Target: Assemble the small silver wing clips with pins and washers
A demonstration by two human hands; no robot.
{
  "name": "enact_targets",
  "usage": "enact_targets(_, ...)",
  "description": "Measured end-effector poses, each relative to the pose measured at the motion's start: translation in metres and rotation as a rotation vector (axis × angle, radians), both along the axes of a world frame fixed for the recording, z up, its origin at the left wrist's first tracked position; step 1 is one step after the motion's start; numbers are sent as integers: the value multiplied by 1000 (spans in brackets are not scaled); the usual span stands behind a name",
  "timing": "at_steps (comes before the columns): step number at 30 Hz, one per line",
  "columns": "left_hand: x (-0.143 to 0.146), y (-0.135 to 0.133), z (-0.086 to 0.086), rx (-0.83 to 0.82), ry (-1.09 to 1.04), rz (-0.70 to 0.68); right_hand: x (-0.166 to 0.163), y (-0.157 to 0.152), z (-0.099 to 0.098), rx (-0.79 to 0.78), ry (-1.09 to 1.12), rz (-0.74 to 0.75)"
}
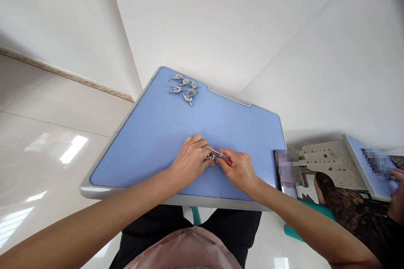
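Note:
Both my hands rest near the front middle of a blue desk top (151, 134). My left hand (190, 159) is closed around a small metal part (209, 157) that shows between the fingers. My right hand (237, 169) pinches a small screwdriver (217, 152) with a thin shaft and clear handle, its shaft slanting up-left over the left hand's fingers. The two hands touch at the fingertips.
A pile of several small metal clips (184, 86) lies at the desk's far left corner. A grey groove (229, 96) runs along the far edge. To the right stand another desk (366, 164) and a seated person's patterned clothing (350, 210). Glossy floor tiles lie left.

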State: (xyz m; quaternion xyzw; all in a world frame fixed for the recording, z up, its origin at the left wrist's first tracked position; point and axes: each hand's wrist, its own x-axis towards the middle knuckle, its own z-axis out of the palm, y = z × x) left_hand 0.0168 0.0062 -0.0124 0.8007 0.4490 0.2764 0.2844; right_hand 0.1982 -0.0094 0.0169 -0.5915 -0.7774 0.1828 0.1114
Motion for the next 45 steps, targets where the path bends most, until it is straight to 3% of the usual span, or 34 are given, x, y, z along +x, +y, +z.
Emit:
enact_targets(7, 0, -2, -1, 43, 12, 9, 1, 4, 0, 53, 66, 113)
enact_targets(12, 1, -4, -1, 75, -8, 21, 3, 4, -6, -215, 348, -152)
enact_targets(14, 1, -4, -2, 87, -16, 23, 5, 2, -9, -240, 418, -175)
enact_targets(19, 2, -3, -1, 90, -25, 17, 9, 2, -9, -91, 424, -19)
enact_targets(24, 2, -4, 1, 130, -10, 38, 25, -7, -1, -44, 456, -175)
enact_targets(28, 1, -4, 1, 157, 38, 46, 31, -35, -3, 151, 345, 118)
enact_targets(30, 1, -5, 1, 172, 45, 51, 27, -46, -9, 208, 286, 193)
enact_targets(36, 2, -5, 2, 177, 24, 78, 11, -45, -25, 310, 156, 215)
enact_targets(45, 2, -5, 2, 166, 4, 60, 6, -43, -29, 347, 146, 186)
